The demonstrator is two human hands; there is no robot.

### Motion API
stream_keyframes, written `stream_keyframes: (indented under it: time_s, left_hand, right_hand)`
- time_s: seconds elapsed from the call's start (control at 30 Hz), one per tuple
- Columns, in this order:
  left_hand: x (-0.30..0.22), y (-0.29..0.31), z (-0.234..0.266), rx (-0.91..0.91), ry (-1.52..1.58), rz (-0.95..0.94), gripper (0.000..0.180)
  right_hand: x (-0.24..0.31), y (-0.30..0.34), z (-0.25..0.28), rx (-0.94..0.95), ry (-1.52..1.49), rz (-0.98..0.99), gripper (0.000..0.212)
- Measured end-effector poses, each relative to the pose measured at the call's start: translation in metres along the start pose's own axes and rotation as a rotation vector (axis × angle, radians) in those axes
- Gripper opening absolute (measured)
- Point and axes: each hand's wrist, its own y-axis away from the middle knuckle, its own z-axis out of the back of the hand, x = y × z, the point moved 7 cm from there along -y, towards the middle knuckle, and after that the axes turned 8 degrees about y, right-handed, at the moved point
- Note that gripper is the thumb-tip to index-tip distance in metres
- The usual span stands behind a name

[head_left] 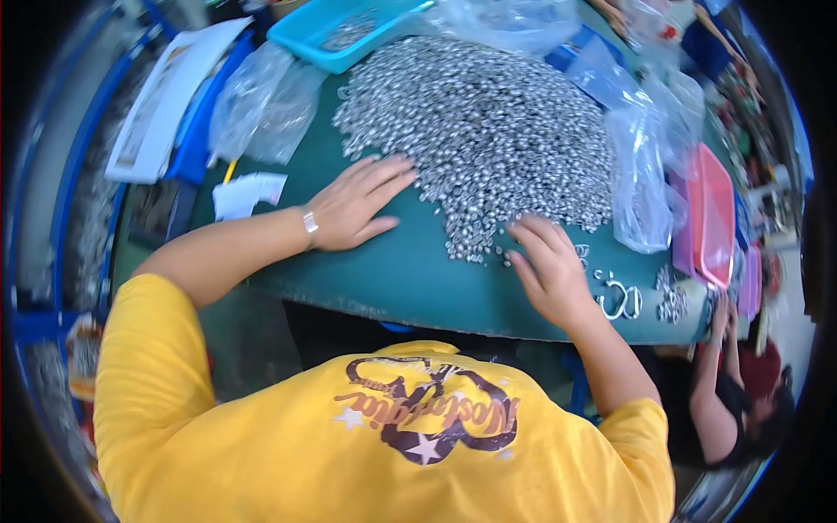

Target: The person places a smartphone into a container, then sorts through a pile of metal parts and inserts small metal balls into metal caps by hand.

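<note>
A wide heap of small shiny metal pieces (488, 122) covers the far middle of the green table. My left hand (359, 205) lies palm down at the heap's left edge, fingers stretched toward it and thumb apart, holding nothing. Around that wrist is a light band (309, 220). By the heap's near right edge, my right hand (551, 268) has its fingers slightly bent and its thumb apart. Nothing shows in its grip, and a few loose pieces lie at its fingertips. To its right sit larger curved metal rings (621, 299) and a small cluster of metal pieces (672, 305).
A light-blue tray (327, 59) holding some pieces stands behind the heap. Clear plastic bags (266, 105) lie at left, with another bag (641, 174) at right. A pink bin (706, 218) stands near the right edge. At lower right, another person's arms (717, 349) reach to the table.
</note>
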Motion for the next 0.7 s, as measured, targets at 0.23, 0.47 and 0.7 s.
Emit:
stream_keyframes:
  time_s: [0.23, 0.47, 0.7]
  left_hand:
    - [-0.035, -0.039, -0.062, -0.002, -0.130, 0.278, 0.069]
    - [-0.086, -0.043, -0.095, 0.032, -0.217, 0.280, 0.075]
    - [-0.093, -0.027, -0.093, 0.025, -0.351, 0.416, 0.074]
  right_hand:
    - [0.010, -0.013, -0.074, 0.000, 0.236, 0.164, 0.060]
    - [-0.001, 0.043, -0.073, 0.053, 0.223, 0.021, 0.060]
    - [0.019, 0.051, -0.079, 0.030, 0.142, -0.045, 0.055]
